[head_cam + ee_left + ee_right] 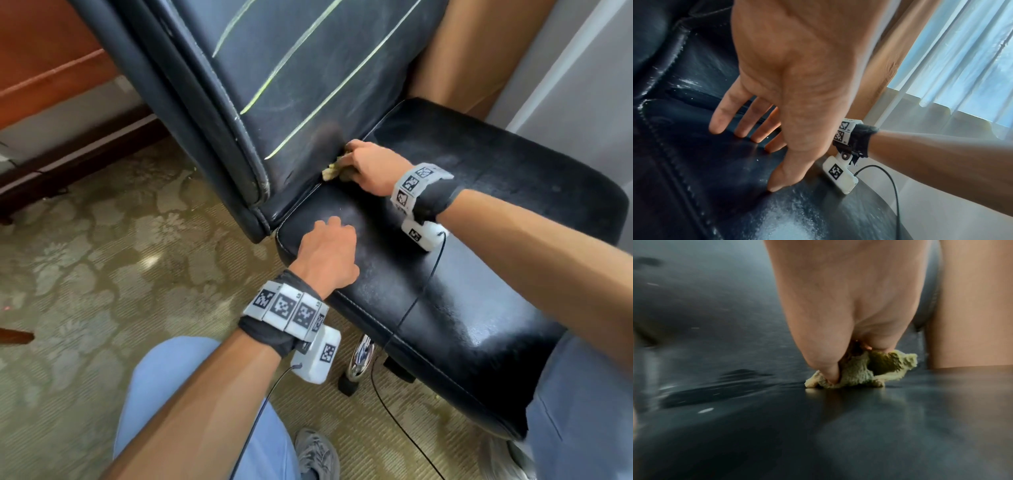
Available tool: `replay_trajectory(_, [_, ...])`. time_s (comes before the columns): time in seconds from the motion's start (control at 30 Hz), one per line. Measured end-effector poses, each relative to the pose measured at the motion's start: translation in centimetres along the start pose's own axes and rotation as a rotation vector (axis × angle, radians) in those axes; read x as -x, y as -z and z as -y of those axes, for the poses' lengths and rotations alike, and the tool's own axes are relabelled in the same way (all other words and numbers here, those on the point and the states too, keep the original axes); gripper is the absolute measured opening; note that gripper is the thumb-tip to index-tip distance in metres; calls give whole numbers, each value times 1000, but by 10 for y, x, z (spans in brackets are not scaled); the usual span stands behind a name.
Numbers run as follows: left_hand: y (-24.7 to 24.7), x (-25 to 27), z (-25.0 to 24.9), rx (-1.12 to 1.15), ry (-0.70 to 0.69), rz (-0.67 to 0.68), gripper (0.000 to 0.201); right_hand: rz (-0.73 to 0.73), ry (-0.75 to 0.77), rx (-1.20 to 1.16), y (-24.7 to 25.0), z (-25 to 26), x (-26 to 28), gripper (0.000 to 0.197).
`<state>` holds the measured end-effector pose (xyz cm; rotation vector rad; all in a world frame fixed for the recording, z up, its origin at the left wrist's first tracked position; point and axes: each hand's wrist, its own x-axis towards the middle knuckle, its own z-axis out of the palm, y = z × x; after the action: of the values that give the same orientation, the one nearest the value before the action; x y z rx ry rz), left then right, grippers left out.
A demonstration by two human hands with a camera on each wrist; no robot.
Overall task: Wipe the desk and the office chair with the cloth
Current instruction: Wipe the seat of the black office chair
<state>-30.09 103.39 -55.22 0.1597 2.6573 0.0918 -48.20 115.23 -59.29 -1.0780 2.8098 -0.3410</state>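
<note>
The right hand (368,168) bunches the cloth (869,369) in curled fingers at the seat's (479,240) twelve-o'clock crease — left hand (327,255) braces, fingers spread — so chair-wiping looks midway, desk unseen.

Black leather chair seat (479,274), glossy and scuffed, carries a bunched yellow-green cloth (334,169) pressed into the crease where it meets the backrest (308,85), with the left hand (325,253) resting fingertips-down near the seat's front corner, all above patterned carpet (85,274).
</note>
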Motion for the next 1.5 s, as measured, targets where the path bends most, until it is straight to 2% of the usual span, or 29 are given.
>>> replay_trajectory(0.23, [-1,-3,6,34,-6,-14,45,-134,-399,53,29,-75,-23,31])
replay_trajectory(0.3, [-2,-4,7,32,-11,-23,45,-129,-503,66,36,-95,-28,30])
replay_trajectory(0.47, [-5,-6,10,15,-13,-39,43,-153,-717,97,51,-132,-41,36])
replay_trajectory(0.53, [-6,-7,10,-9,-19,-41,45,-132,-749,62,53,-137,-46,42])
replay_trajectory(0.6, [-8,-6,10,-22,-23,-42,49,-113,-721,18,54,-137,-47,40])
replay_trajectory(0.73, [-11,-5,10,-49,-29,-37,63,-101,-556,-42,54,-130,-38,38])
replay_trajectory(0.83, [-12,-4,10,-62,-22,-24,68,-40,-468,-66,54,-111,-36,29])
replay_trajectory(1.0, [-12,-3,7,-67,2,-1,72,-18,-329,-97,35,-54,-30,30])
replay_trajectory(1.1, [-13,-2,8,-71,-6,0,73,12,-296,-137,19,-22,-24,38])
replay_trajectory(1.2, [-16,4,10,-90,-22,7,78,18,-261,-130,5,9,-16,36])
replay_trajectory(1.27, [-17,12,11,-99,-30,14,76,29,-228,-119,-4,29,-11,35])
replay_trajectory(1.4, [-19,33,20,-79,-51,-23,53,62,-202,-104,-19,67,-2,31])
replay_trajectory(1.5, [-23,53,34,-60,-31,-25,43,79,-163,-91,-26,101,10,31])
